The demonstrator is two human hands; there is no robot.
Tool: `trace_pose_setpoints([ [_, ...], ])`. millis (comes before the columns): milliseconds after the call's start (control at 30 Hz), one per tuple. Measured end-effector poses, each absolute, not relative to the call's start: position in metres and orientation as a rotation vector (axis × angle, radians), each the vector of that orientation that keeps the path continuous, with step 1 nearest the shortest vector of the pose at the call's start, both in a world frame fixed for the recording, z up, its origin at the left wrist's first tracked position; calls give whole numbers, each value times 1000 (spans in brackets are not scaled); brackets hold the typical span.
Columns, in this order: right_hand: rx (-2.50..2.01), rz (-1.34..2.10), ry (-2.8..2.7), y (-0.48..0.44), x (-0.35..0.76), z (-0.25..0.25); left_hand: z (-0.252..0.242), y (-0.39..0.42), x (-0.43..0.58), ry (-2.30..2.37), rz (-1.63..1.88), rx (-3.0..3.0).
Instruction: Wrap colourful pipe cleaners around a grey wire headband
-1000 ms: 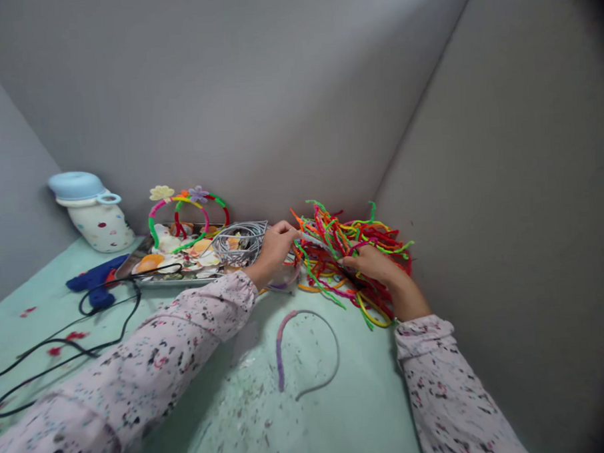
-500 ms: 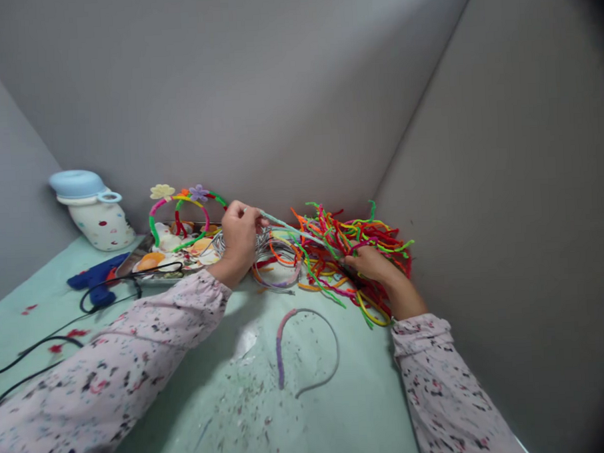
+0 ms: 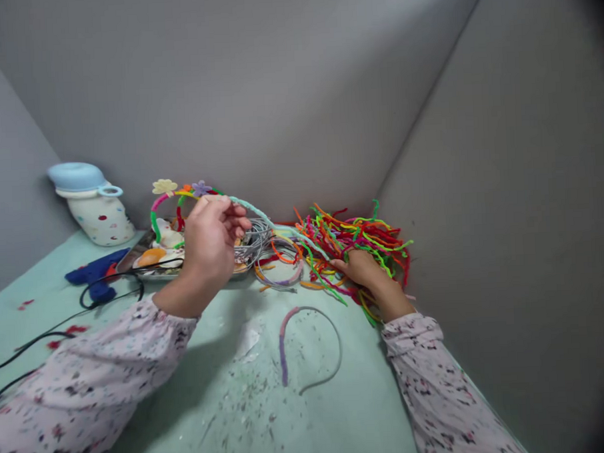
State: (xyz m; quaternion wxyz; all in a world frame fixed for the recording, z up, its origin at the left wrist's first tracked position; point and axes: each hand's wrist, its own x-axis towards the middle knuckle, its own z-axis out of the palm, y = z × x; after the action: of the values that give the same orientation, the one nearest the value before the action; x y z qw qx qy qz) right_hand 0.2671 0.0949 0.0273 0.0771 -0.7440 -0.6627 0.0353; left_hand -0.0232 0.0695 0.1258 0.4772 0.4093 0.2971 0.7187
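My left hand (image 3: 213, 240) is raised in front of the tray, fingertips pinched on one end of a mint-blue pipe cleaner (image 3: 254, 210). That fuzzy strand slopes down to the right, into a tangled heap of coloured pipe cleaners (image 3: 377, 233). At the heap's front edge, my right hand (image 3: 360, 267) is closed on pipe cleaners beside the strand's lower end; exactly which ones is hidden under the fingers. Nearer to me lies a grey headband (image 3: 338, 342), its left side wrapped in pink and purple.
A metal tray (image 3: 159, 278) holds flower-topped headbands and felt pieces. Bare grey hoops (image 3: 255, 240) are bunched between tray and heap. A blue glue gun (image 3: 96, 269) with a black cord lies left, before a bottle (image 3: 98, 212) with a blue lid. Grey walls enclose the table.
My left hand has moved left and towards me, drawing the mint-blue pipe cleaner further out of the heap. My right hand has shifted slightly left, still at the heap.
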Motion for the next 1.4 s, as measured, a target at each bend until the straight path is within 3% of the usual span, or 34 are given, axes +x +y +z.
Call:
trace_pose_setpoints([
  [133, -2155, 106, -2080, 71, 266, 63, 126, 56, -12, 658, 1656, 872],
  [300, -1717, 420, -2128, 30, 256, 106, 95, 38, 2, 683, 1457, 884],
  [467, -1391, 1268, -1881, 11, 226, 90, 38, 16, 8, 727, 1161, 922],
  [533, -1372, 1240, -1871, 7, 211, 73, 25, 10, 10, 696, 1090, 931],
  [667, -1464, 419, -1711, -12, 173, 45, 15, 3, 13, 716, 1031, 1036],
  [733, -1347, 219, -1771, -27, 153, 35, 13, 4, 13, 741, 1032, 1061],
  [833, -1162, 280, -1975, -40, 136, 22, 11, 8, 11, 782, 1098, 1088],
  [1033, -1328, 401, -1621, -21, 144, 6, 10, 15, 6, 936, 1206, 1197],
  [1233, -1100, 922, -1305, -14, 149, -2, 10, 7, 10, 774, 995, 1212],
  [1400, -1226, 820, -1196, -12, 150, -5, 10, 6, 12, 766, 925, 1285],
])
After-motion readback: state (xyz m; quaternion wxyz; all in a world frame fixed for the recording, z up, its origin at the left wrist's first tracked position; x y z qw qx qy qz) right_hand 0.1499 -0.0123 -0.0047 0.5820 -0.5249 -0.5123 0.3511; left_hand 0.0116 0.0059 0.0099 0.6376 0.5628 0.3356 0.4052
